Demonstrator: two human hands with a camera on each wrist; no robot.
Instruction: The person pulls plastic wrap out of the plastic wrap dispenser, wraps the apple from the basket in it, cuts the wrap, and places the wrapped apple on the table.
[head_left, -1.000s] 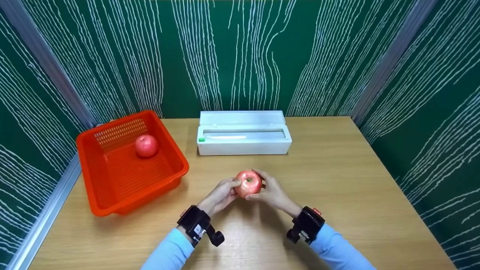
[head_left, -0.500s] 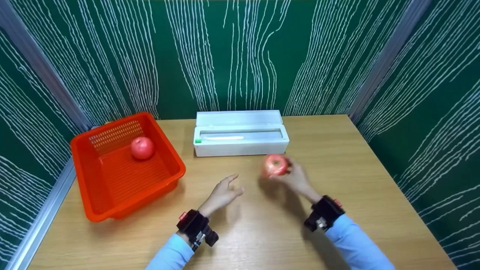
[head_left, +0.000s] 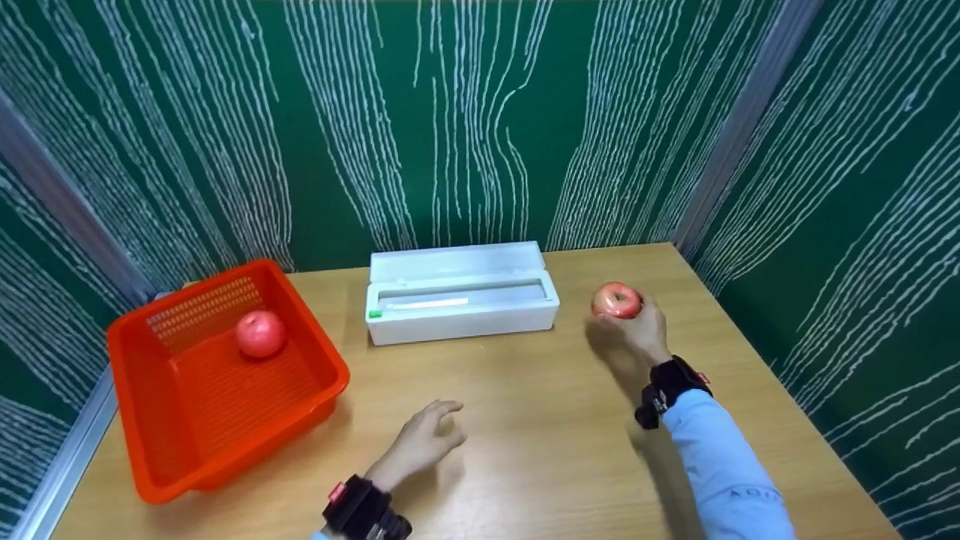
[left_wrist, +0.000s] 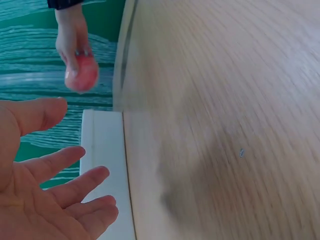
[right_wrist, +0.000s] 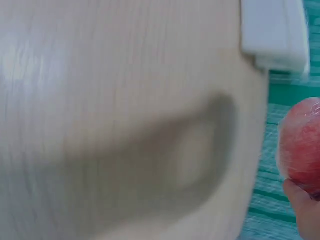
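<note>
My right hand [head_left: 637, 330] grips a red apple [head_left: 616, 300] above the table, right of the long white box. In the right wrist view, what looks like clear film, shiny and creased, covers the apple [right_wrist: 301, 142]. Below it, the hand's shadow falls on the wood. My left hand [head_left: 421, 442] hovers over the front middle of the table, fingers spread and holding nothing. Its palm and loosely bent fingers show in the left wrist view. Another red apple [head_left: 260, 334] lies inside the orange plastic basket [head_left: 225, 469] on the left.
The long white box [head_left: 465, 322] stands at the back middle, lid [head_left: 457, 260] raised, with a slot along its top and a green piece at its left end. Green walls [head_left: 330, 187] with white streaks enclose the wooden table [head_left: 525, 420] at the back and sides.
Both hands held the apple near the middle at first. The left hand has let go and opened; the right hand has carried the apple rightward and back. The head view has shifted slightly.
</note>
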